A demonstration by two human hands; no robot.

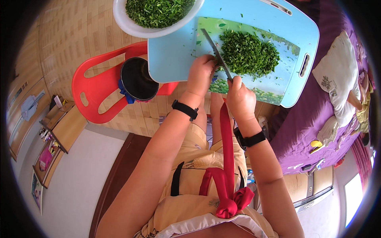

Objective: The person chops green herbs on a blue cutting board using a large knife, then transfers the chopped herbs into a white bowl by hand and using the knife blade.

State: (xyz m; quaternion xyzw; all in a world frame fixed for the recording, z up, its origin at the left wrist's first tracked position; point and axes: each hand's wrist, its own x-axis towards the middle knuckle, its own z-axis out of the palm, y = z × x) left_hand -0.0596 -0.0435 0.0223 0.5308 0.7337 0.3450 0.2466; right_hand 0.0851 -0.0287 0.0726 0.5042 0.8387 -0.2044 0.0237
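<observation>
My right hand [241,99] grips the handle of a kitchen knife [215,50], its blade pointing up and left across a printed cutting board [285,83]. Curled fingers of my left hand [202,73] meet the near part of the blade on its left side. A little green shows at those fingertips, but what they pinch is hidden. Right of the blade lies a heap of chopped green leaves [250,53], probably chives. More of the chopped greens [159,12] fill a white bowl [131,28] at the top.
The board rests on a light blue folding table [172,59] with scattered green bits. At left, a red plastic chair [98,104] bears a black pot [138,78]. A purple-covered bed [293,139] with a white pillow [337,71] adjoins on the right; a person's arm [355,101] shows there.
</observation>
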